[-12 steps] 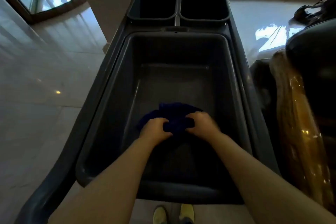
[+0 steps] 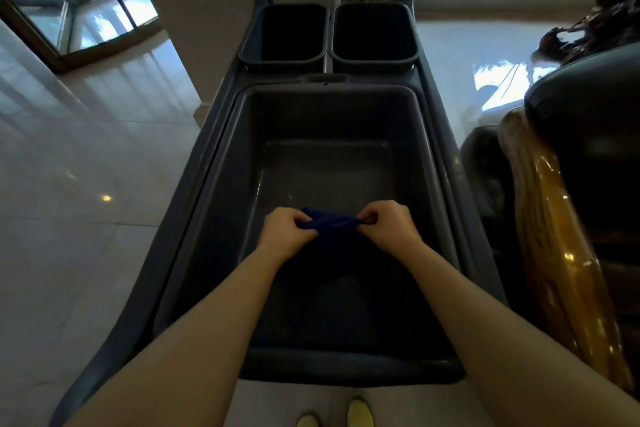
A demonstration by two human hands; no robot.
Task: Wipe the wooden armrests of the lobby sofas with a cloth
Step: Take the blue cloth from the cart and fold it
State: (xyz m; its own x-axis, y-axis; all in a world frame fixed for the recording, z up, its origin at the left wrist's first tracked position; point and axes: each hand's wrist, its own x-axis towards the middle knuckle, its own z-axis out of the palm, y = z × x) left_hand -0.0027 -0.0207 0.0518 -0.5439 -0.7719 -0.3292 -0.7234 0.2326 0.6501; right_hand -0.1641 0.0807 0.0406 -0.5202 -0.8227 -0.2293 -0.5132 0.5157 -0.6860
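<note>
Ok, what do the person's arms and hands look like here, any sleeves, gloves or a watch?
Both forearms are bare as far as the picture shows, with no sleeve edge in view. The left hand and right hand wear no gloves. No watch, bracelet or ring can be seen on either, though the light is dim. At the bottom edge, the toes of yellow shoes show.

Bare forearms, no sleeves visible, left hand (image 2: 288,234), right hand (image 2: 393,230), yellow shoes (image 2: 360,413)
</note>
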